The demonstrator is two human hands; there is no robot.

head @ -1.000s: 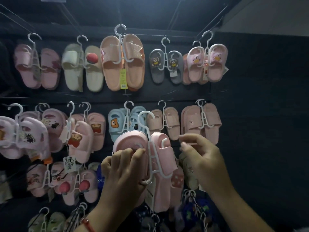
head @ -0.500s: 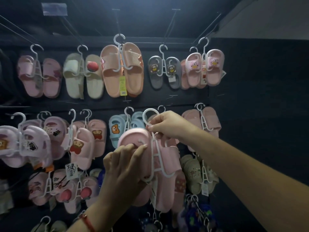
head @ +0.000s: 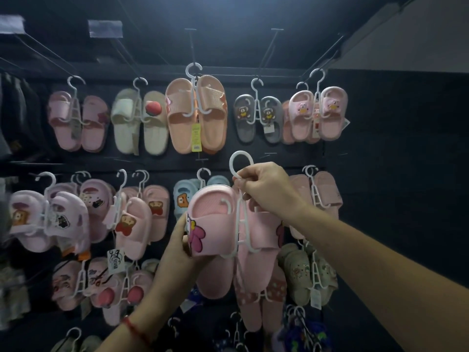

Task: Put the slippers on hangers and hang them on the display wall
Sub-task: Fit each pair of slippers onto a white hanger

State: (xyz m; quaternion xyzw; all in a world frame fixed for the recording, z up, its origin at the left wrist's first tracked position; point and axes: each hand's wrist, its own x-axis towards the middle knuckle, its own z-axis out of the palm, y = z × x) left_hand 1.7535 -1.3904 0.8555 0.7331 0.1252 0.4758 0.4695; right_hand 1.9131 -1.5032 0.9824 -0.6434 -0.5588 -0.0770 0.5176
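A pair of pink slippers (head: 215,224) with a dark pink flower patch sits on a white plastic hanger (head: 241,219), held up in front of the dark display wall (head: 380,174). My left hand (head: 180,247) grips the left slipper's strap from below. My right hand (head: 266,189) pinches the hanger's neck just under its round hook (head: 239,165). That hook is raised free in the gap between the top and middle rows, touching no peg. The right slipper is partly hidden behind my right hand.
Rows of hung slippers fill the wall: an orange pair (head: 196,115) and a grey bear pair (head: 257,119) above, a blue pair (head: 186,196) just behind, pink pairs (head: 132,219) at left, beige ones (head: 308,275) lower right. Thin metal pegs (head: 269,154) jut out.
My right hand went from the wall to the hanger's neck and gripped it. The slippers and hanger rose, and the left slipper turned so its flower strap faces me.
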